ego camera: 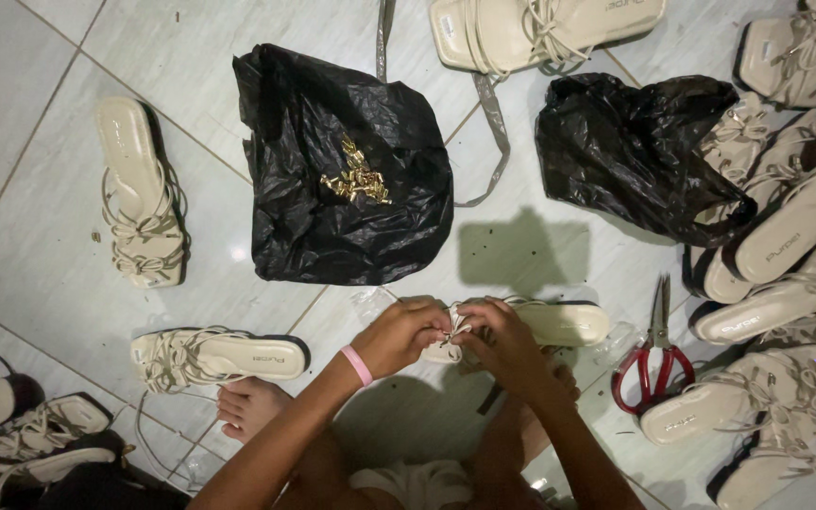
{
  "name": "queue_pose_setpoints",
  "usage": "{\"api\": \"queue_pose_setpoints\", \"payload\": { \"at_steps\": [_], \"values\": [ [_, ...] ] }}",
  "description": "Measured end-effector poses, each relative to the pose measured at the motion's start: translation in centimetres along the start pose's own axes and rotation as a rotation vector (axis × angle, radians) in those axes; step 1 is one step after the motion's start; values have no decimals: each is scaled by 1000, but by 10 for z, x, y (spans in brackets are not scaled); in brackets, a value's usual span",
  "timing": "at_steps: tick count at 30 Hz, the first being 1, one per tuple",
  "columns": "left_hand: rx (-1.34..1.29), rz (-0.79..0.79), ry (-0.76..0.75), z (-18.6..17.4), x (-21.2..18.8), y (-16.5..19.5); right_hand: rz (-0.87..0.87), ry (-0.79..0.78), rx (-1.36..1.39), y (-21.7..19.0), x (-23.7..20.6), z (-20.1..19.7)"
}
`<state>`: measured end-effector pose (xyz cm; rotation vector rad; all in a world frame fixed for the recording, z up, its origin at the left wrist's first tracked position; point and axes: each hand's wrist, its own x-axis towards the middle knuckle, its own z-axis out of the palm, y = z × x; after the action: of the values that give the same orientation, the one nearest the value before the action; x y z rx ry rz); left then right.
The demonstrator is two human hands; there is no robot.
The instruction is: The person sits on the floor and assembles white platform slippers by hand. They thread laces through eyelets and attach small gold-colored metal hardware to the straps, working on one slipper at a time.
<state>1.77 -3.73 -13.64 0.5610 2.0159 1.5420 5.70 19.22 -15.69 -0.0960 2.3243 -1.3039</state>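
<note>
Fingers of the left hand (399, 332) and right hand (505, 345) cover the sandal (559, 323) straps, so the work between them can't be seen. The gold bits (357, 178) on the bag (332, 208) are too small to identify. Far sandal (540, 28) and the right-hand pile (795, 283) run off the edges.

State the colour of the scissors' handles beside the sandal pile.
Red handles on the metal scissors, head view.

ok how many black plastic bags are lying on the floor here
2. One black bag lies in the middle with small gold pieces on it; the other black bag sits right of it, against the sandal pile. More may be hidden.
</note>
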Motion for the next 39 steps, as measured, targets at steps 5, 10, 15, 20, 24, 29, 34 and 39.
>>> {"api": "queue_pose_setpoints", "payload": {
  "at_steps": [5,10,15,20,24,29,34,39],
  "values": [
    [38,63,-27,-4,0,8,-16,-56,22,5,-1,0],
    [156,70,-61,-2,-2,7,-88,-40,-58,7,-2,3],
    [365,140,-58,8,-3,-1,-231,25,-266,13,-4,4],
    [407,159,-58,13,-8,-3,-465,200,-278,15,-5,7],
    [447,188,-36,16,-9,-3,-462,250,-379,7,-9,3],
    [480,159,-93,19,-12,-4,-391,147,-496,-11,-13,1],
    [612,194,-48,17,-12,-4,-317,69,-500,-17,-11,2],
    [659,265,29,14,-8,-3,-266,39,-383,-13,-6,-2]
  ]
}}
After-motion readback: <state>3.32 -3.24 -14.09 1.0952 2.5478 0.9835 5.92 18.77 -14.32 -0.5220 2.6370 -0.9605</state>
